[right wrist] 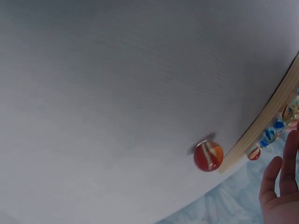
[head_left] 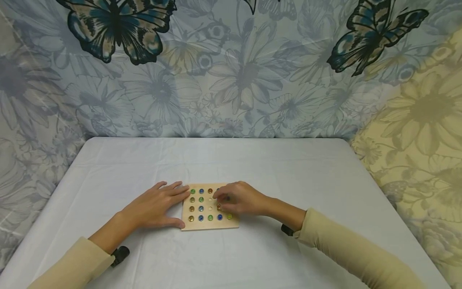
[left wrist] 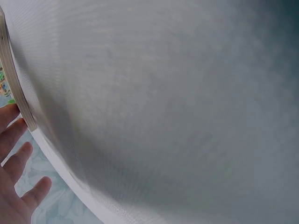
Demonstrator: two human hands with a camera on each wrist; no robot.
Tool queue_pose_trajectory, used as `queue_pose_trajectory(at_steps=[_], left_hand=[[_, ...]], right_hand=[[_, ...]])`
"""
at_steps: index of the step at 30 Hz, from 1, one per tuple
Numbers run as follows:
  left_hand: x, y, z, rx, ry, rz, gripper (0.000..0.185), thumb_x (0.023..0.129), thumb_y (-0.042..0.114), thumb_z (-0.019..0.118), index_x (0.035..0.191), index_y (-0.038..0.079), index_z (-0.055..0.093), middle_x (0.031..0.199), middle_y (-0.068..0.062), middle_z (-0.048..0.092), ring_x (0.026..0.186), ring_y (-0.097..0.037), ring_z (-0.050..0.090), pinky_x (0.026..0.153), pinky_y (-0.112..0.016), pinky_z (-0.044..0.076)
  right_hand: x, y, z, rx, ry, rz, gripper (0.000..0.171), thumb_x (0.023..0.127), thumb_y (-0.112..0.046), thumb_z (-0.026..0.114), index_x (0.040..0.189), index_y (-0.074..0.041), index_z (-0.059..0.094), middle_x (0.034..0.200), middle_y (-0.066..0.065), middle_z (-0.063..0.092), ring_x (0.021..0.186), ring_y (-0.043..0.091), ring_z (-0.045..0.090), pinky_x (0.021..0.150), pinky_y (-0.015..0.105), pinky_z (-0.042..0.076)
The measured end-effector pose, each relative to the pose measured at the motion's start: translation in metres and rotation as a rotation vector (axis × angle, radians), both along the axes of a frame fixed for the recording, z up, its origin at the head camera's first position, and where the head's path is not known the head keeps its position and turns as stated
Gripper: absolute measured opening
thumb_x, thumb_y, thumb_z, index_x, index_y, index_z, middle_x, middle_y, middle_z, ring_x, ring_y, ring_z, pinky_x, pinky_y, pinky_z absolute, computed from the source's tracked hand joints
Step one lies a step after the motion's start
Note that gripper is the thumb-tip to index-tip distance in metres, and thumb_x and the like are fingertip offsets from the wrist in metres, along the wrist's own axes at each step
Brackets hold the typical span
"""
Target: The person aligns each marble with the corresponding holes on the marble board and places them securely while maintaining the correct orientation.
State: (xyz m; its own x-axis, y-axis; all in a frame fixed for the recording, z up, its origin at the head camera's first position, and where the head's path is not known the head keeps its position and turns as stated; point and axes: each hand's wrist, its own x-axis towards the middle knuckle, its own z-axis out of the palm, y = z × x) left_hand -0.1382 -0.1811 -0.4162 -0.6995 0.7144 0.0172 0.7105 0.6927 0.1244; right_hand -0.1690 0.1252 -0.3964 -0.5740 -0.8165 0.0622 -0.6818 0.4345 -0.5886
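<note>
Fingers of the right hand: curled down over the right half of the wooden board, tips at an orange marble in the third row; whether they pinch it or only touch it cannot be told from the head view.

Marble board: square, flat on the desk, lower centre of the head frame, sides square to the desk's near edge. Marbles green, blue, orange and amber sit in rows of dimples; two pale dimples in the middle columns appear unfilled. The right hand is the nearer to the marbles.

Left hand: flat on the desk, fingers straight and slightly spread, tips against the board's left edge, thumb at its near left corner. Holds nothing.

Loose red-and-white marble: on the desk just beside the board's edge, seen in the right wrist view only.

Hidden or unclear: the board's right columns lie under the right hand; both wrist views show mostly cloth, with only a sliver of board edge.
</note>
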Motion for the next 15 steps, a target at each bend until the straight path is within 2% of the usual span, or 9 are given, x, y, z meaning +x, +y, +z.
queue_pose_trajectory(at_steps=[4, 10, 15], left_hand=[[0.000, 0.000, 0.001, 0.008, 0.004, -0.002, 0.095, 0.082, 0.079, 0.053, 0.147, 0.010, 0.051, 0.152, -0.006, 0.047, 0.141, -0.031, 0.041, 0.109, -0.057, 0.034], [-0.001, 0.000, 0.000, 0.002, 0.000, -0.008, 0.094, 0.084, 0.079, 0.051, 0.147, 0.009, 0.050, 0.152, -0.007, 0.047, 0.141, -0.032, 0.041, 0.109, -0.057, 0.035], [-0.001, -0.001, 0.000, 0.009, -0.001, -0.011, 0.094, 0.084, 0.078, 0.052, 0.147, 0.009, 0.050, 0.151, -0.007, 0.047, 0.140, -0.032, 0.041, 0.108, -0.057, 0.035]], right_hand=[[0.000, -0.008, -0.002, 0.017, 0.031, 0.004, 0.026, 0.090, -0.011, 0.072, 0.117, -0.008, 0.071, 0.103, -0.004, 0.073, 0.093, 0.003, 0.065, 0.087, 0.024, 0.052], [0.000, -0.016, -0.003, 0.051, 0.052, 0.002, 0.028, 0.090, -0.015, 0.074, 0.118, -0.011, 0.072, 0.104, -0.008, 0.071, 0.093, 0.006, 0.062, 0.093, 0.031, 0.047], [-0.001, -0.021, -0.006, 0.086, 0.067, 0.009, 0.026, 0.092, -0.015, 0.073, 0.117, -0.013, 0.071, 0.102, -0.011, 0.070, 0.094, 0.004, 0.061, 0.095, 0.030, 0.047]])
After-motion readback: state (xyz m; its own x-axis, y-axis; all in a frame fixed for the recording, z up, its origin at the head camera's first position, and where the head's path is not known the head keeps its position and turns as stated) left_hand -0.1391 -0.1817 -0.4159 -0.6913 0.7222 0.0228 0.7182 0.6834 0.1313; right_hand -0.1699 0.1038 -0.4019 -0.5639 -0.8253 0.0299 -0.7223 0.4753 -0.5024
